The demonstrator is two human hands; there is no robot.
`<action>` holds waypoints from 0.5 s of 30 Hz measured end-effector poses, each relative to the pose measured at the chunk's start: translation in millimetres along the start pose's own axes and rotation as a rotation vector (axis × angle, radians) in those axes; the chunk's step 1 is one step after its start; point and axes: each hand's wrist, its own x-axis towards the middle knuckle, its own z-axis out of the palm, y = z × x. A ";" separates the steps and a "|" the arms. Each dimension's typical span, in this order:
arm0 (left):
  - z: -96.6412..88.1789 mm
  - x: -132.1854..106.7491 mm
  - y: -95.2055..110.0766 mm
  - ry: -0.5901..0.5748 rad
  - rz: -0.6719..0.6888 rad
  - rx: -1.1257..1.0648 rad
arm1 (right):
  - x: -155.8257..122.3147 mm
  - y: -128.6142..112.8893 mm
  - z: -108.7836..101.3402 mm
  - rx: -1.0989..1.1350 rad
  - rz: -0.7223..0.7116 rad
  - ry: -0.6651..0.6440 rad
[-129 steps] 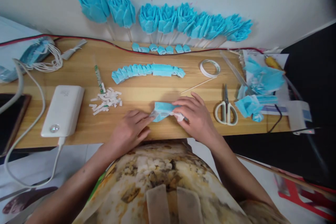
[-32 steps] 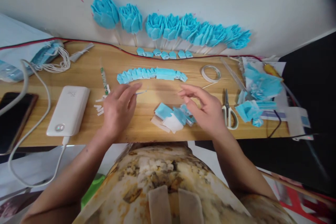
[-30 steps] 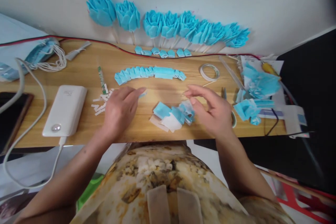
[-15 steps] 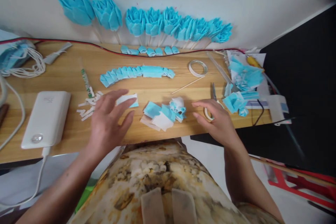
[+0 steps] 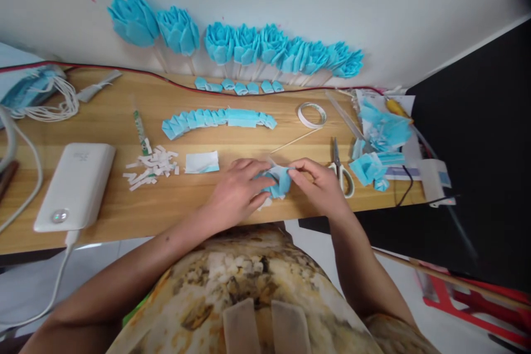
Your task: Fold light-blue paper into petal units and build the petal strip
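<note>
Near the table's front edge, my left hand [image 5: 240,191] curls its fingers and thumb around a small pile of blue and white cloth pieces [image 5: 282,181]. My right hand [image 5: 318,185] pinches the right edge of the same pile between thumb and fingers. Much of the pile is hidden under the left fingers. A flat white piece with a blue edge [image 5: 201,162] lies to the left of my left hand. Just right of my right hand are scissors [image 5: 337,157] with pale handles. A thin wooden stick [image 5: 295,140] lies beyond both hands.
A row of blue cloth flowers [image 5: 246,44] on sticks leans against the wall. Folded blue pieces [image 5: 199,119] form a curved strip. Nearby are a tape roll [image 5: 299,116], white paper strips [image 5: 154,167], a white power bank [image 5: 77,185] with a cable, and blue scraps [image 5: 367,168].
Both hands have moved inward from either side of the blue and white pile onto it, and now grip it. The flat white piece, paper strips and scissors have come fully into view.
</note>
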 end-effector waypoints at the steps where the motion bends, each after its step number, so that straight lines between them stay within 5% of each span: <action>1: -0.2 -0.5 -0.7 0.030 -0.037 -0.044 | 1.4 0.3 0.2 0.079 0.054 0.001; 6: -10.4 0.6 -0.6 0.240 -0.270 -0.181 | 10.2 -6.8 3.4 0.289 0.123 -0.057; 11: -18.2 10.4 -7.3 0.156 -0.220 -0.282 | 25.6 -17.9 8.9 0.296 0.059 -0.131; 15: -18.0 14.1 -15.4 0.195 -0.334 -0.491 | 39.0 -12.1 10.9 0.260 0.049 -0.073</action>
